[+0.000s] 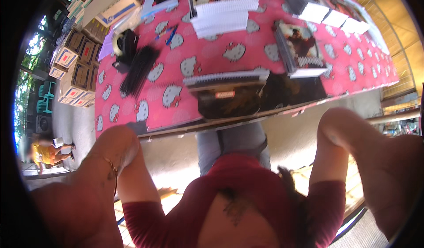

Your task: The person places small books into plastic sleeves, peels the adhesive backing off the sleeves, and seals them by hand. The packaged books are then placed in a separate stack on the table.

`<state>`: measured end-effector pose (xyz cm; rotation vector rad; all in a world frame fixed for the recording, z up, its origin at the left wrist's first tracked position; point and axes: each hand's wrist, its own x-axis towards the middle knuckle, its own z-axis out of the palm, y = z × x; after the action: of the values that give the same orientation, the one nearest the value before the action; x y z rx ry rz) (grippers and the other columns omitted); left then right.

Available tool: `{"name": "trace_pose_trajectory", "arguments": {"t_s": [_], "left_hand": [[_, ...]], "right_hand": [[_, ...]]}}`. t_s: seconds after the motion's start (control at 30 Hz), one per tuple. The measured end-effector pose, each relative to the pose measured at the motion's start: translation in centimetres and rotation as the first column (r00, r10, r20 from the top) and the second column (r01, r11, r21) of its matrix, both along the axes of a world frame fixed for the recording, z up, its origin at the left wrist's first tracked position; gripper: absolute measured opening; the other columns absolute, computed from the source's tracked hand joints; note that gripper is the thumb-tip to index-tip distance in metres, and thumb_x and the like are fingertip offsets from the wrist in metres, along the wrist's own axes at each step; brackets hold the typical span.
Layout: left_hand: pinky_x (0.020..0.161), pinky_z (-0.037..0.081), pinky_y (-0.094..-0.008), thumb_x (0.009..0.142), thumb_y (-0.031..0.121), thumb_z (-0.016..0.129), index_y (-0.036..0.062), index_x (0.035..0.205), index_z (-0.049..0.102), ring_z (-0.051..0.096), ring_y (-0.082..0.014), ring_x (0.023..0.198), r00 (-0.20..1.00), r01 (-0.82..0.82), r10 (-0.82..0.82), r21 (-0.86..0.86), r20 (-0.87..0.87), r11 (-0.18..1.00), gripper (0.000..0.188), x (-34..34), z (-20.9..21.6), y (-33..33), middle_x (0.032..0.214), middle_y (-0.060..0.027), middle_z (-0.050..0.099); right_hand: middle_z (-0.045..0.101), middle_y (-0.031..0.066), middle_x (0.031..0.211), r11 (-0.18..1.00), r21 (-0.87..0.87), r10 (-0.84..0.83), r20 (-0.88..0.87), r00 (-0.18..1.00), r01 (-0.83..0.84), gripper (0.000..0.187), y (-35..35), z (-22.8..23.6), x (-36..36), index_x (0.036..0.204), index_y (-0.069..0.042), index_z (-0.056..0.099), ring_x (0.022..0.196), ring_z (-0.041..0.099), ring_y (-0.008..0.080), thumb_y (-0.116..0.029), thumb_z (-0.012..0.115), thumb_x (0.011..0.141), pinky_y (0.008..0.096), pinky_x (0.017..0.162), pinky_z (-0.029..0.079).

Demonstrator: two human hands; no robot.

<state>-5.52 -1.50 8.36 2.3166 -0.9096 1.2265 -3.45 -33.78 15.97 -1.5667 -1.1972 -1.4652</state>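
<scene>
Both my arms are bent, elbows near the table edge and forearms folded back toward the camera. My left hand (62, 208), beyond a thin wrist bracelet (113, 170), is dark and blurred at the lower left. My right hand (395, 177) is at the right rim. The fingers of both are hidden, and neither touches anything on the table. Nearest in front lies a dark brown spiral notebook (229, 100) at the table's edge. Right of it, a notebook stack (300, 49) with a pictured cover rests beside a dark flat sheet (291, 93).
The table has a pink patterned cloth (176, 115). On it are a bunch of black binding coils (140, 71), a tape dispenser (126, 47), blue pens (171, 35) and notebook stacks (223, 11). Cardboard boxes (79, 66) are piled left; a person in yellow (44, 153) is beyond.
</scene>
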Motion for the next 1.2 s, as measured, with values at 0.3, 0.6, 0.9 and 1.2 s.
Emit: {"name": "trace_pose_trajectory", "arguments": {"t_s": [0.3, 0.6, 0.9, 1.2], "left_hand": [[0.092, 0.042, -0.0470, 0.093, 0.033, 0.064, 0.0050, 0.119, 0.061, 0.057, -0.0262, 0.104, 1.000, -0.024, 0.024, -0.002, 0.005, 1.000, 0.038, 1.7, -2.5, -0.6, 0.113, -0.0122, 0.057], [0.082, 0.055, -0.0389, 0.093, 0.024, 0.063, 0.0075, 0.105, 0.069, 0.065, -0.0181, 0.088, 0.929, 0.231, -0.090, -0.375, 0.358, 0.898, 0.021, -6.1, 4.0, 0.8, 0.095, -0.0052, 0.064], [0.114, 0.033, -0.0542, 0.089, 0.025, 0.075, 0.0087, 0.105, 0.069, 0.064, -0.0253, 0.114, 0.880, -0.148, 0.218, 0.191, -0.422, 0.970, 0.024, 4.4, -8.8, 0.8, 0.115, -0.0096, 0.068], [0.114, 0.023, -0.0705, 0.088, 0.055, 0.065, -0.0054, 0.150, 0.038, 0.031, -0.0476, 0.147, 0.868, -0.263, 0.372, 0.331, -0.330, 0.906, 0.091, 0.0, -14.8, -2.8, 0.158, -0.0273, 0.036]], "right_hand": [[0.065, 0.0188, 0.123, 1.000, 0.000, -0.012, 0.007, 1.000, 0.012, 0.066, -1.9, -1.1, -0.1, 0.138, -0.001, 0.054, 0.118, 0.061, 0.0319, -0.034, 0.077, 0.086, 0.0418, 0.101, 0.047], [0.064, 0.0201, 0.124, 0.989, 0.097, 0.130, -0.208, 0.969, -0.111, 0.074, 0.8, -3.0, 0.5, 0.140, 0.002, 0.051, 0.121, 0.058, 0.0327, -0.041, 0.077, 0.086, 0.0429, 0.105, 0.045], [0.071, 0.0111, 0.112, 0.760, 0.541, 0.567, -0.823, -0.038, -0.360, 0.052, 8.1, -22.1, 8.7, 0.129, 0.000, 0.060, 0.104, 0.066, 0.0137, 0.003, 0.081, 0.082, 0.0277, 0.090, 0.052], [0.075, 0.0036, 0.091, 0.861, 0.454, 0.490, -0.861, 0.136, -0.228, 0.020, 10.4, -23.6, 8.1, 0.103, 0.001, 0.073, 0.082, 0.064, 0.0054, -0.002, 0.081, 0.086, 0.0226, 0.075, 0.052]]}}
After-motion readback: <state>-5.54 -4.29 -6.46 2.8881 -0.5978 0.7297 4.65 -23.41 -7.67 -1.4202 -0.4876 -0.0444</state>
